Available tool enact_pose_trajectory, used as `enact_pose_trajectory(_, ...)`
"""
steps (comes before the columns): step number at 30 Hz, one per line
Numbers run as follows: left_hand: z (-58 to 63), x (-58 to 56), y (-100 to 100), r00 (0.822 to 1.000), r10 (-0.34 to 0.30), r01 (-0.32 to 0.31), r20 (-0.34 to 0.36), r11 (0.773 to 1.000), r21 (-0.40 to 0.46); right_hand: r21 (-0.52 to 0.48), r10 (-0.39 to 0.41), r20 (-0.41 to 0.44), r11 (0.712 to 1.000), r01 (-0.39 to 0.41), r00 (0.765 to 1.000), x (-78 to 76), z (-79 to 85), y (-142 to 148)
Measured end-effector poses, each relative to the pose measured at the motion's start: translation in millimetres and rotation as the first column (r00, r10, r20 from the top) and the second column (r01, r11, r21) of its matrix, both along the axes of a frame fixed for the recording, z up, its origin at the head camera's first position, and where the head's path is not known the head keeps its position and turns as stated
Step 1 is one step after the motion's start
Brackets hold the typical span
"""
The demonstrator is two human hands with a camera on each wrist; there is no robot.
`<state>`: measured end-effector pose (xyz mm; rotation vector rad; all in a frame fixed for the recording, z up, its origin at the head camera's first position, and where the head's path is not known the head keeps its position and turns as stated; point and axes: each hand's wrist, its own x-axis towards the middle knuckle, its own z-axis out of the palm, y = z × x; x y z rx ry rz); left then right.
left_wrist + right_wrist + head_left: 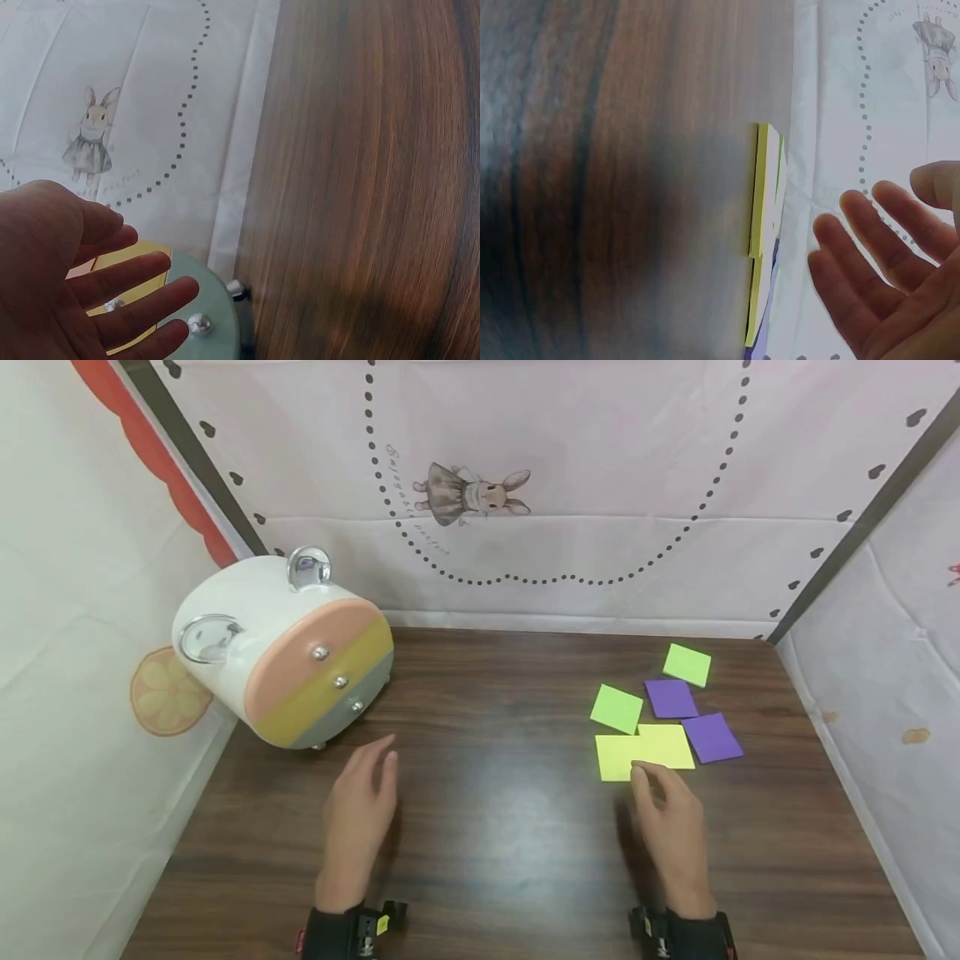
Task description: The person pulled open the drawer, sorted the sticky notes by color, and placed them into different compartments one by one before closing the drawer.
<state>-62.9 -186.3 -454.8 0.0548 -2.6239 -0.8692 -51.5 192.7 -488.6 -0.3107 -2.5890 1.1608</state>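
Note:
My left hand (360,814) hovers over the wooden table, fingers loosely bent and holding nothing. Just beyond it lies a rounded white case (232,602), whose front (322,675) has peach, yellow and grey-green bands with silver knobs. Over on the right, my right hand (672,835) is near the front edge of two yellow sticky note pads (617,756). Its fingers look relaxed and empty in the right wrist view. Behind the yellow pads are two green pads (617,708) and two purple pads (712,737). In the right wrist view, the yellow pads (760,187) appear edge-on.
Dark wooden table (495,827) lies between the hands. A white cloth (585,460) with a printed rabbit and dots hangs at the back. More pale cloth (892,693) borders the table on the right, and cloth with an orange-slice print (169,693) on the left.

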Motion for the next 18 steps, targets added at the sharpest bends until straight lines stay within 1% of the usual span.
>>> enact_pose_trajectory(5,-1.2,1.0,-7.5,1.0,0.021,-0.022,0.02,0.999,0.032,-0.036,-0.011,-0.003,0.999,0.011,1.0,-0.4,-0.4,-0.7)
enact_pose_trajectory(8,-1.5,2.8,-12.1,0.999,0.031,-0.033,0.038,0.998,0.058,-0.037,-0.02,-0.009,0.999,0.02,1.0,-0.8,-1.1,-0.9)
enact_pose_trajectory(10,-0.1,4.4,-15.6,0.999,0.037,-0.039,0.029,0.997,0.062,-0.032,-0.023,-0.013,0.999,0.023,1.0,-0.6,-1.6,-0.7)
enact_pose_trajectory(12,3.2,5.4,-20.1,0.999,0.042,-0.041,-0.012,0.997,0.059,-0.027,-0.031,-0.012,0.999,0.03,0.999,-0.4,-2.3,-0.3)
enact_pose_trajectory(14,9.6,5.7,-26.0,0.996,0.047,-0.042,-0.081,0.998,0.056,-0.029,-0.033,-0.012,0.999,0.033,0.999,-0.3,-2.5,0.2)
enact_pose_trajectory(16,19.1,4.8,-32.9,0.986,0.058,-0.051,-0.158,0.997,0.05,-0.029,-0.038,-0.004,0.999,0.038,0.999,-0.7,-2.9,0.5)
enact_pose_trajectory(18,30.2,3.5,-41.1,0.968,0.078,-0.065,-0.237,0.996,0.061,-0.039,-0.04,-0.001,0.998,0.04,0.999,-1.8,-2.8,0.3)
